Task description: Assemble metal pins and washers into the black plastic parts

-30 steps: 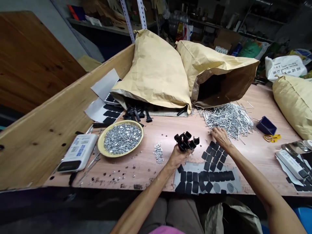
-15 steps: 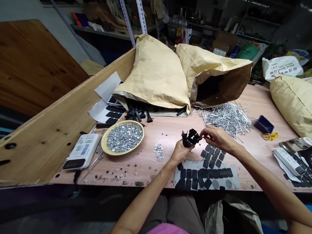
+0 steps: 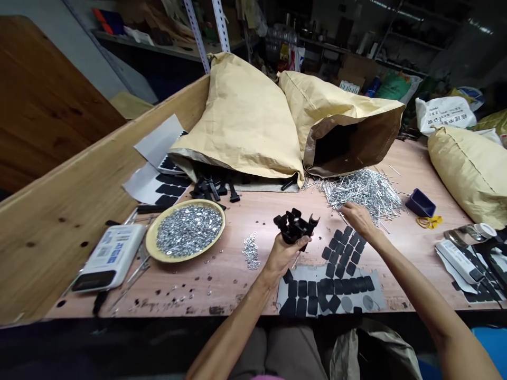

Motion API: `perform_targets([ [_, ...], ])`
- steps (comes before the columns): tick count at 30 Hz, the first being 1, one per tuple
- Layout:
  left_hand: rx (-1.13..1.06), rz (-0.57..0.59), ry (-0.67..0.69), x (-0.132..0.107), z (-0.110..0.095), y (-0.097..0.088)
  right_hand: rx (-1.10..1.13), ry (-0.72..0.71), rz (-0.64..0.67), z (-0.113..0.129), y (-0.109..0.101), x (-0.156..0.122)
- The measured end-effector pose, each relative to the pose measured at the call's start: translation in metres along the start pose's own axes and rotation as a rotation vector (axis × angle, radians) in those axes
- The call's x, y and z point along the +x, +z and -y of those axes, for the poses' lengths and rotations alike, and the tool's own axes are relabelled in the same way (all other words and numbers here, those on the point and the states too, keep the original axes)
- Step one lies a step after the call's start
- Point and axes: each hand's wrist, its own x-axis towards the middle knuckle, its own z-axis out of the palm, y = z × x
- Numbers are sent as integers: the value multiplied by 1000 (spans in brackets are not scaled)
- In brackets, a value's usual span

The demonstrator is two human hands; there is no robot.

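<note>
My left hand [image 3: 279, 258] is wrapped around a black plastic bracket [image 3: 295, 226] with prongs and a curved fork, raised over the table. A thin metal pin [image 3: 296, 258] shows below the bracket, beside the fingers. To the right, my right hand [image 3: 359, 219] is at the near left edge of a heap of silver metal pins [image 3: 364, 192]. Its fingertips are pinched together; whether a pin is between them is too small to tell. Below it lie rows of black rounded pads [image 3: 344, 253], with more on a grey sheet [image 3: 382, 290].
A yellow bowl of small metal nuts [image 3: 216, 240] stands left, near loose washers [image 3: 251, 252] and a white scale [image 3: 114, 253]. Big paper sacks [image 3: 249, 121] line the back, black parts [image 3: 208, 187] at their foot. A blue tray [image 3: 420, 203] and a jar [image 3: 469, 234] are right.
My right hand has left the bracket and moved right to the pin heap. My left hand still holds the bracket, now turned and slightly further left. The view has shifted a little.
</note>
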Motion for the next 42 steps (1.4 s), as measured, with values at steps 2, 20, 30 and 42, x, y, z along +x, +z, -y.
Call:
perform_targets([
  [2,2,-12,-36,4,3,0,-150,-54,49,4,22,7],
  [20,708,-145,199,13,12,-5,608,-158,28,59,-71,5],
  [30,681,-3,246,3,7,0,363,-277,91,75,-106,-7],
  [42,625,65,235,11,14,2,386,-353,138,78,-111,2],
])
